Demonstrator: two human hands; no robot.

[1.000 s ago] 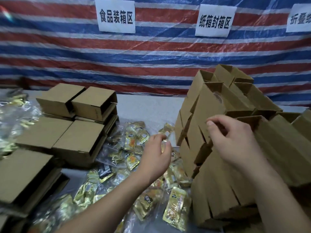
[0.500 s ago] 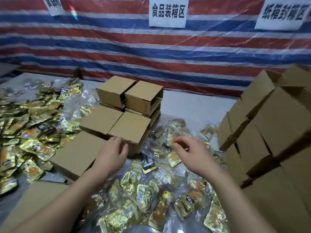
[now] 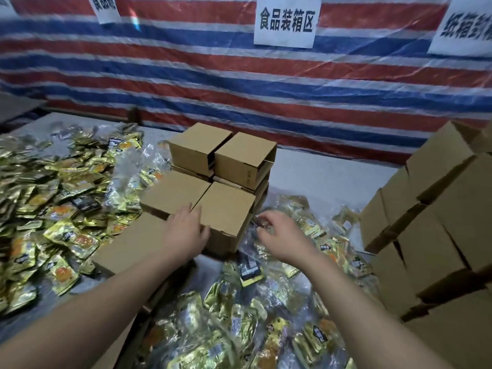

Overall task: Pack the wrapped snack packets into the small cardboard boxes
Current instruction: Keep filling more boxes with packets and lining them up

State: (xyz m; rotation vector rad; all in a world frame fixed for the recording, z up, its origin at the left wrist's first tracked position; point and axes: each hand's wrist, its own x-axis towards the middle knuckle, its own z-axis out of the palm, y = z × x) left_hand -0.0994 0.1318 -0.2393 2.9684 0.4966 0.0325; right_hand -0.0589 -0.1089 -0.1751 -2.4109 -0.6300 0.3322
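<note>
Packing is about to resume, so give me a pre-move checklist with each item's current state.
1. Left hand on a box: ok, it rests on the near closed box.
2. Right hand at the snack packets: ok, fingers curled over the pile.
3. Packet actually held: cannot tell, blurred.
4. Open box ready to fill: not ok, the box under the left hand is shut.
5. Empty boxes within reach: ok, stack of open boxes stands to the right.

Table (image 3: 332,179) bears boxes (image 3: 226,209), snack packets (image 3: 66,198).
</note>
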